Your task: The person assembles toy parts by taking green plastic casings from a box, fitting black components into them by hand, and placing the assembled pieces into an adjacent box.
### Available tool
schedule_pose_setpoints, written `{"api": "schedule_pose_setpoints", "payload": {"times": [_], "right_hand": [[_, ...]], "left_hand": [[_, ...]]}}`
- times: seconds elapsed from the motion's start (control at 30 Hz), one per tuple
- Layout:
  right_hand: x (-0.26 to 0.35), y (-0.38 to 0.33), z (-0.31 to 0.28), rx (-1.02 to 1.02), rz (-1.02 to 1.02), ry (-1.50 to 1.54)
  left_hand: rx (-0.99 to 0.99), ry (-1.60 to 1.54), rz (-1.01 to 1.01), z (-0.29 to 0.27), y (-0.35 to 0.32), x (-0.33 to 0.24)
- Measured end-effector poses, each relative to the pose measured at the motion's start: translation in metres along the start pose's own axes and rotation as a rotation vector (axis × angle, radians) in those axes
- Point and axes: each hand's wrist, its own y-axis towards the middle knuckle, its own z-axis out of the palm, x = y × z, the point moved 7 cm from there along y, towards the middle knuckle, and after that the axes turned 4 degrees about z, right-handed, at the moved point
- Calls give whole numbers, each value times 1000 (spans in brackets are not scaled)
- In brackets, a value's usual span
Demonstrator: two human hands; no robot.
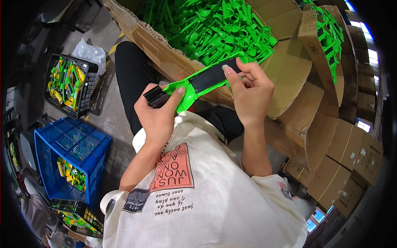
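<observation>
Between my hands, a long green plastic shell (188, 96) lies slantwise above my lap, its right end tilted up and away. A flat black panel (209, 77) is set along its middle and right part. My left hand (156, 122) grips the left end, thumb on the green surface. A black channel-shaped piece (156, 96) also sits at that hand's fingers; whether it is joined to the shell I cannot tell. My right hand (254, 93) closes round the right end, thumb pressed on the black panel and fingers partly behind it.
An open cardboard carton (165, 51) heaped with green plastic parts (211, 29) stands ahead. More cartons (331, 177) are stacked at right. At left are a black crate (84, 103) of green and yellow pieces and a blue crate (74, 138); a white plastic bag (90, 53) lies beyond.
</observation>
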Motion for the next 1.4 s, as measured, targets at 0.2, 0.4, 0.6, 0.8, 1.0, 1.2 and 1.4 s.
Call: {"api": "schedule_pose_setpoints", "payload": {"times": [0.2,0.4,0.6,0.8,1.0,1.2,1.4], "right_hand": [[13,-9,-8,-132,-168,-174],[43,-7,-10,-80,-458,-540],[26,55,-19,440,-49,-379],[16,60,-3,766,103,-494],[11,56,-2,754,74,-547],[17,48,-3,765,15,-538],[30,25,0,870,30,-314]], "left_hand": [[-8,6,-1,-2,0,4],[44,45,-6,-2,0,4],[87,28,86,0,7,0],[109,62,34,-2,13,5],[143,52,26,-2,13,7],[164,63,46,-3,13,-2],[213,122,87,-7,5,-11]]}}
